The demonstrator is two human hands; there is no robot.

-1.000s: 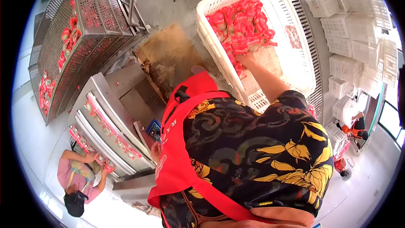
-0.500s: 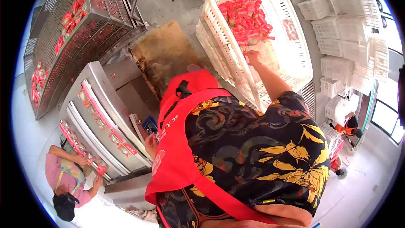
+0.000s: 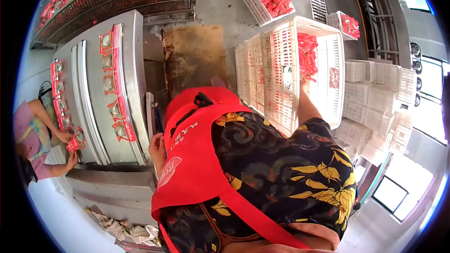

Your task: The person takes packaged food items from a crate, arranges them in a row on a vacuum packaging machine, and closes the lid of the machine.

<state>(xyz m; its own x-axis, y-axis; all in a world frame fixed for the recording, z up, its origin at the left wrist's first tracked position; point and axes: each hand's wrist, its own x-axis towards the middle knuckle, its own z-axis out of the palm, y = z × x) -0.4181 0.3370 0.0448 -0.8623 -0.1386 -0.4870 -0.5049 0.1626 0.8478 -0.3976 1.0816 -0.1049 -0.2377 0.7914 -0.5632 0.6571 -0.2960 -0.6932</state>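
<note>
Left hand (image 3: 157,147) is just right of the steel table (image 3: 106,124), can't tell if its grip has anything. Right hand (image 3: 304,85)'s at the near end of the red packets (image 3: 307,55) inside the right-hand white crate (image 3: 332,100), grip unclear too; filled basket (image 3: 251,5) farther off.

At the left edge of the crate (image 3: 329,100), we cannot distinguish the fingers of the right hand (image 3: 305,85) among the red packets (image 3: 307,56). Packet print: too small for us to read.
</note>
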